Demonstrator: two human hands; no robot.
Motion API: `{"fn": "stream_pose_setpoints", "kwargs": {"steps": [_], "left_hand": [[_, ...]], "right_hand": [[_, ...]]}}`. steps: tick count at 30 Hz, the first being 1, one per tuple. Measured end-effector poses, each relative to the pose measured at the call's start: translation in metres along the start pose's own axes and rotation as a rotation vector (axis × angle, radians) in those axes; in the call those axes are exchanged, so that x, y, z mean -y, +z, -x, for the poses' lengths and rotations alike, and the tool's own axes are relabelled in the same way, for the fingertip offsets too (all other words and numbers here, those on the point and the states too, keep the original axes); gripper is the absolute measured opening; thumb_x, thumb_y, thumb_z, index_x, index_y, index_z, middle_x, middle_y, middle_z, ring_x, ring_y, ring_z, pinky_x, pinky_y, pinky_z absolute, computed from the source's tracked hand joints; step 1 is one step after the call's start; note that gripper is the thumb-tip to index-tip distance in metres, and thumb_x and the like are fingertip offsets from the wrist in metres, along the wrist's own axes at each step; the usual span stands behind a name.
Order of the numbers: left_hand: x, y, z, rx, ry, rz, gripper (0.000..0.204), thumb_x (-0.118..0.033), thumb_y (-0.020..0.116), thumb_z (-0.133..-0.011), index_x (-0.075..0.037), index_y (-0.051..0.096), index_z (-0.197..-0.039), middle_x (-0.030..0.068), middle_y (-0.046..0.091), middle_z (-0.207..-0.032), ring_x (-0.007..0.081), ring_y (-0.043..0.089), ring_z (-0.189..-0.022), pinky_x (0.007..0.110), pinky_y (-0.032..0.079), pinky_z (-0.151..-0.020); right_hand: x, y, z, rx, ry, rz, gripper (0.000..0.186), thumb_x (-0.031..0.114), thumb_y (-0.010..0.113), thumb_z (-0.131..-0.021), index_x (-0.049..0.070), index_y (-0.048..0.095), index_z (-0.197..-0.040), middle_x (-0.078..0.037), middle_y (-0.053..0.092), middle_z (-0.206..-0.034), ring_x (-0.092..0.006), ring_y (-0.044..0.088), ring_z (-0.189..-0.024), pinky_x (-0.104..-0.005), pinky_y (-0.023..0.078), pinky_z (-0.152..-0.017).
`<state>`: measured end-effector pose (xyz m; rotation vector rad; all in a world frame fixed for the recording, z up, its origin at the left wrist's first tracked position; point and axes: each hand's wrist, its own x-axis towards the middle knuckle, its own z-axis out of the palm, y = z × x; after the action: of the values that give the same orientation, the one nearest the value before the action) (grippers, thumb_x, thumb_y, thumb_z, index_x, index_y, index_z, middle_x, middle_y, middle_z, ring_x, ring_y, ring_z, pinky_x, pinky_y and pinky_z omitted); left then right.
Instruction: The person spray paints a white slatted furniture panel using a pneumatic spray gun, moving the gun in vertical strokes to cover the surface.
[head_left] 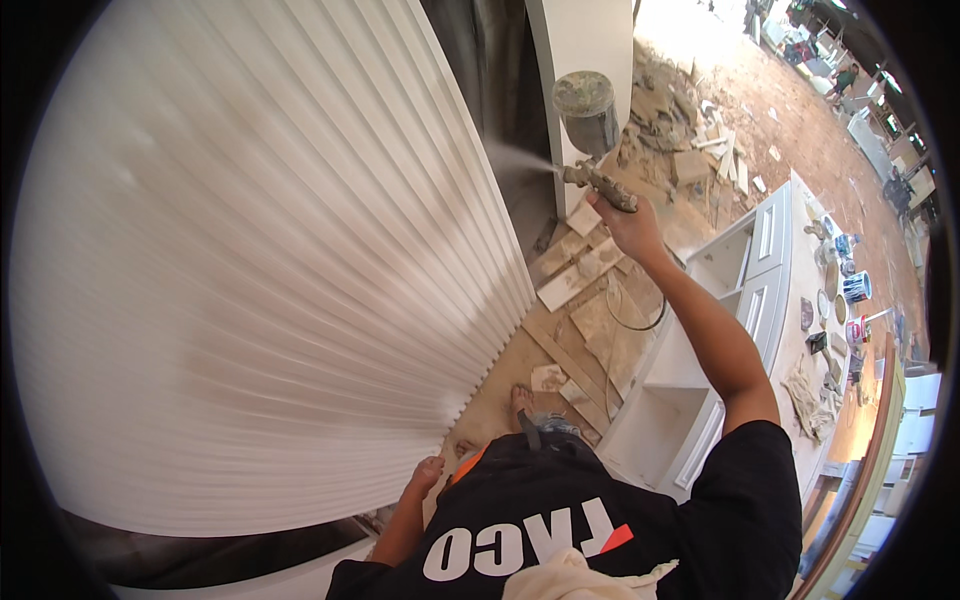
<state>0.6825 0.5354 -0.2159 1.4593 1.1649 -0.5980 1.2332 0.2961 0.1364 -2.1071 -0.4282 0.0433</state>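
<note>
My right hand (630, 228) is wrapped round a spray gun (600, 186), its arm stretched out to the far right of the panel. A round, paint-crusted cup (586, 110) sits on top of the gun. A pale mist (520, 157) leaves the nozzle toward the large white ribbed panel (300, 250), which fills the left side of the view. My left hand (430, 472) hangs low by the panel's near edge with its fingers curled; whether anything is inside them is hidden. A thin hose (640, 328) loops below my right forearm.
Boards and scraps (590, 275) litter the floor near my bare foot (522, 400). A white cabinet (690, 385) stands to the right. Several paint cans (857, 287) and a rag (805, 402) lie on its top. Behind the gun rises a white upright panel (548, 60).
</note>
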Motion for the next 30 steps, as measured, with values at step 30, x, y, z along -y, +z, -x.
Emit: {"fn": "stream_pose_setpoints", "kwargs": {"steps": [30], "left_hand": [[0.103,-0.022,-0.026,0.016,-0.052,-0.008,0.053,-0.05,0.051,-0.097,0.0,0.065,-0.109,0.012,0.066,-0.099,0.0252,0.063,-0.089,0.04,0.052,-0.07]], "right_hand": [[0.387,-0.078,-0.063,-0.454,-0.594,-0.287,0.061,0.065,0.068,-0.083,0.01,0.056,-0.061,0.005,0.037,-0.046,-0.0068,0.037,-0.04,-0.0263,0.028,-0.04]]}}
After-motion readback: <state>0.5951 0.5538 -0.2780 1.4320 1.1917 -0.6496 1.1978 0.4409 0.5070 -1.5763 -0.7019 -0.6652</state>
